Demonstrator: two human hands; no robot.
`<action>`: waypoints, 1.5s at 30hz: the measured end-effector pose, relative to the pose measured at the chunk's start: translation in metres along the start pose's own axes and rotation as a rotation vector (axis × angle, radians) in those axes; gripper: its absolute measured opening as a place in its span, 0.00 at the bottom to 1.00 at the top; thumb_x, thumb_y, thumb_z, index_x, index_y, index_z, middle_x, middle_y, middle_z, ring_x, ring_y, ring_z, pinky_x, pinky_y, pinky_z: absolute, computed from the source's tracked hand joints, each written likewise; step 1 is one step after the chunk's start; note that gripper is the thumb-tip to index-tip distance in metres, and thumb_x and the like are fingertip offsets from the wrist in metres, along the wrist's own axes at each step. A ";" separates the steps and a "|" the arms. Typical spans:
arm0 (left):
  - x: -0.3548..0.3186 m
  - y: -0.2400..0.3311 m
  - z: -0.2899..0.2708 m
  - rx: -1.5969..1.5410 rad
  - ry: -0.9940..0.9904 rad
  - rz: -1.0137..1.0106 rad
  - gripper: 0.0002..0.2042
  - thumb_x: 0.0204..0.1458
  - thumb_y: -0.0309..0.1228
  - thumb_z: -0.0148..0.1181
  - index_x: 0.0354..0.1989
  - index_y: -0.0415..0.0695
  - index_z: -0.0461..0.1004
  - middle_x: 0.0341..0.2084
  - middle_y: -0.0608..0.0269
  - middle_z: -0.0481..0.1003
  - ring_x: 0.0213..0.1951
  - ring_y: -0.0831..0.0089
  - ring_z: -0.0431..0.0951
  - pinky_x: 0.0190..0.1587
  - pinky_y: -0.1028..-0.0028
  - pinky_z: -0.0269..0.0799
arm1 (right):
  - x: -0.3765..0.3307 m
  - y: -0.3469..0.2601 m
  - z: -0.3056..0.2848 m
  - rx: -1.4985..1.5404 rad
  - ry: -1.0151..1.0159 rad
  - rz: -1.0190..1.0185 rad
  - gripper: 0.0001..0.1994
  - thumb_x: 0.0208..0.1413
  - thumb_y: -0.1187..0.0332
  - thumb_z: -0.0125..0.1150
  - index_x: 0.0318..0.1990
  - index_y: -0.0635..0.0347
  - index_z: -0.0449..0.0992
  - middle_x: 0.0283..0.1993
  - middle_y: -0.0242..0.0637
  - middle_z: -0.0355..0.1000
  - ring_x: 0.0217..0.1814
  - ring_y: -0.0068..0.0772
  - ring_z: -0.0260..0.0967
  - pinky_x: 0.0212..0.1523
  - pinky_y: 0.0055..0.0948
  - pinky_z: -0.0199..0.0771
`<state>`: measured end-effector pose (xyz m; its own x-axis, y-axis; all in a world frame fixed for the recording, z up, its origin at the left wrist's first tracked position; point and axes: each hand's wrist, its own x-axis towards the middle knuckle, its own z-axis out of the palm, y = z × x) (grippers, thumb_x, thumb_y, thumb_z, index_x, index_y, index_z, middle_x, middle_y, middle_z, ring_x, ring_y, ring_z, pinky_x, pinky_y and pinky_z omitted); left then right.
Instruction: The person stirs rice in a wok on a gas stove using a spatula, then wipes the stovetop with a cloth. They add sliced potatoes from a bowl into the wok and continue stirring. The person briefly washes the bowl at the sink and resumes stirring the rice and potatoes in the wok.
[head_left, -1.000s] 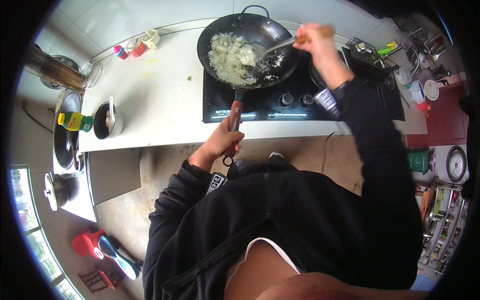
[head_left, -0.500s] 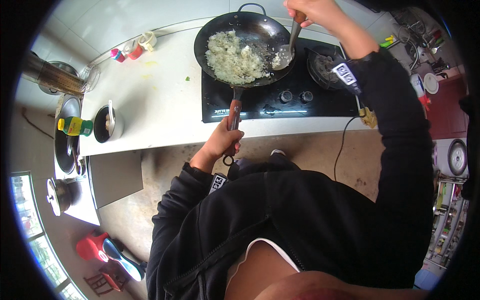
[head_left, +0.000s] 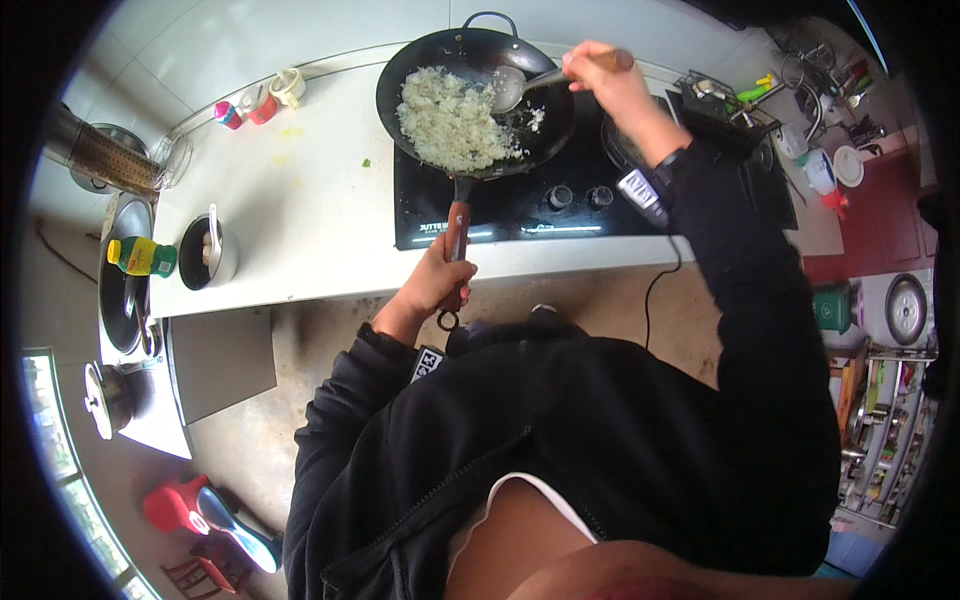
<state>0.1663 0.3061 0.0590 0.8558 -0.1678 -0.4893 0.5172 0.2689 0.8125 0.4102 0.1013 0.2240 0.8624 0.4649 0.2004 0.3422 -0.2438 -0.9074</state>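
A dark wok (head_left: 548, 75) rests on the black cooktop (head_left: 500, 215), with pale fried rice (head_left: 450, 118) heaped over its left and middle. My left hand (head_left: 437, 280) is closed around the wok's brown wooden handle (head_left: 456, 230), which points toward me. Above the wok's right rim, my right hand (head_left: 610, 85) grips the wooden handle of a metal wok spatula (head_left: 508, 90). The spatula's blade touches the upper right edge of the rice. A few loose grains (head_left: 536, 119) lie on the bare metal at the right.
On the white counter (head_left: 300, 220) at left stands a bowl with a white spoon (head_left: 212, 245). A green bottle with a yellow cap (head_left: 142, 257) is beyond it. Small cups (head_left: 258, 104) line the back wall. A second pan (head_left: 622, 145) sits right of the wok, partly behind my arm.
My right hand has brought the spatula from the wok's right side leftward to the rice, its handle now lying nearly level. The rice is pushed more to the left. My left hand keeps its grip.
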 end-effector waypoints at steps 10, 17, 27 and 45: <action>-0.001 0.002 0.001 -0.050 -0.008 -0.006 0.25 0.48 0.20 0.57 0.56 0.39 0.56 0.23 0.61 0.66 0.16 0.73 0.69 0.18 0.71 0.69 | -0.021 0.009 0.021 0.150 -0.015 0.044 0.06 0.57 0.67 0.63 0.33 0.60 0.78 0.37 0.31 0.75 0.43 0.23 0.71 0.43 0.25 0.76; -0.002 0.004 -0.001 -0.061 -0.025 -0.009 0.26 0.48 0.20 0.57 0.56 0.38 0.57 0.23 0.62 0.66 0.16 0.74 0.69 0.19 0.72 0.68 | 0.054 -0.048 -0.048 0.005 -0.161 0.124 0.11 0.54 0.63 0.60 0.29 0.63 0.76 0.28 0.39 0.75 0.25 0.32 0.74 0.25 0.28 0.76; -0.005 0.011 -0.005 -0.018 -0.031 -0.056 0.25 0.50 0.19 0.55 0.57 0.40 0.56 0.20 0.65 0.66 0.16 0.77 0.68 0.19 0.74 0.67 | 0.018 0.082 -0.026 0.840 0.543 0.404 0.07 0.58 0.68 0.57 0.34 0.60 0.68 0.39 0.42 0.72 0.20 0.26 0.62 0.48 0.44 0.78; -0.002 0.009 -0.009 -0.017 -0.049 -0.020 0.24 0.47 0.20 0.56 0.54 0.38 0.57 0.23 0.62 0.67 0.17 0.75 0.69 0.19 0.73 0.70 | 0.000 0.114 -0.040 1.097 0.603 0.529 0.08 0.61 0.64 0.54 0.35 0.57 0.65 0.39 0.44 0.71 0.20 0.26 0.62 0.49 0.46 0.77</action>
<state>0.1698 0.3176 0.0645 0.8443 -0.2195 -0.4889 0.5346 0.2814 0.7969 0.4642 0.0392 0.1352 0.9214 0.0171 -0.3883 -0.3044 0.6530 -0.6935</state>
